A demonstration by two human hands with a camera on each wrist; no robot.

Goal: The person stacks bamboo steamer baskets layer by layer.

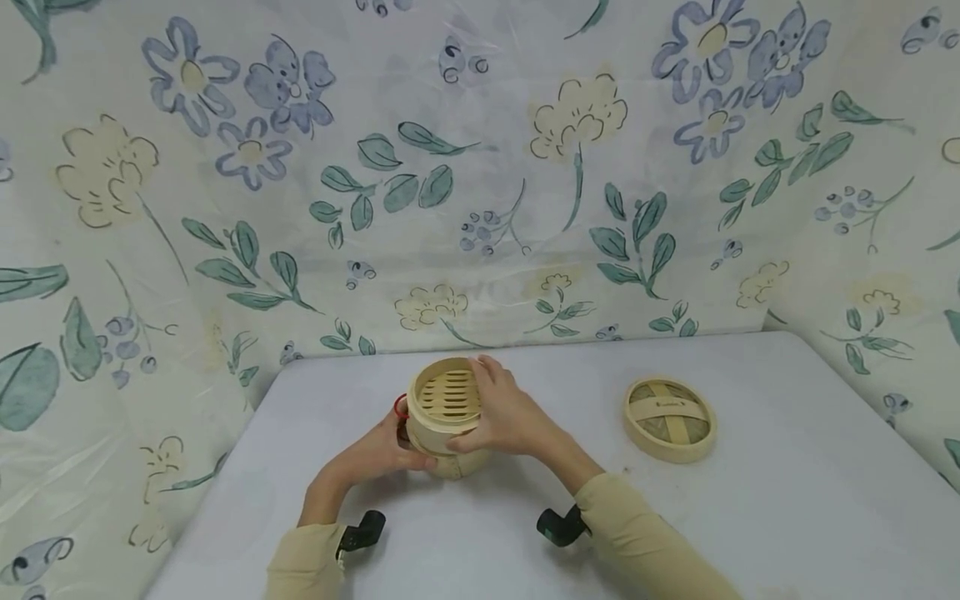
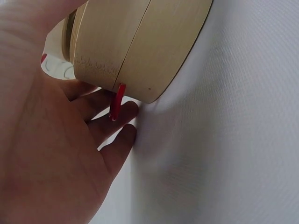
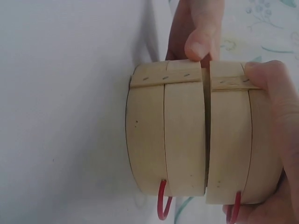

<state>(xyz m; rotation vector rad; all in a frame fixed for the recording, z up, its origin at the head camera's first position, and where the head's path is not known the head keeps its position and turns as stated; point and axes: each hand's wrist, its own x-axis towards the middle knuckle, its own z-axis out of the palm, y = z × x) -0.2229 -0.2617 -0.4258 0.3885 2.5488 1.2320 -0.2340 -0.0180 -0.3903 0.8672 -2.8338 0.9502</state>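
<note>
Two round bamboo steamer baskets stand stacked at the table's middle. The upper steamer basket (image 1: pixel 431 436) shows its slatted floor in the head view, and a narrow gap parts it from the lower steamer basket (image 3: pixel 163 135) in the right wrist view. My left hand (image 1: pixel 375 454) holds the lower basket from the left, thumb at its near side and fingers around the far left. From the right, my right hand (image 1: pixel 513 414) grips the upper basket, thumb in front and fingers over the far rim. Each basket carries a red loop (image 2: pixel 117 103) on its side.
A round bamboo lid (image 1: pixel 670 421) with a paper band lies on the white table (image 1: pixel 787 500) to the right. Behind the table hangs a floral cloth (image 1: pixel 510 183). Black wrist cameras (image 1: pixel 561 527) sit on both forearms.
</note>
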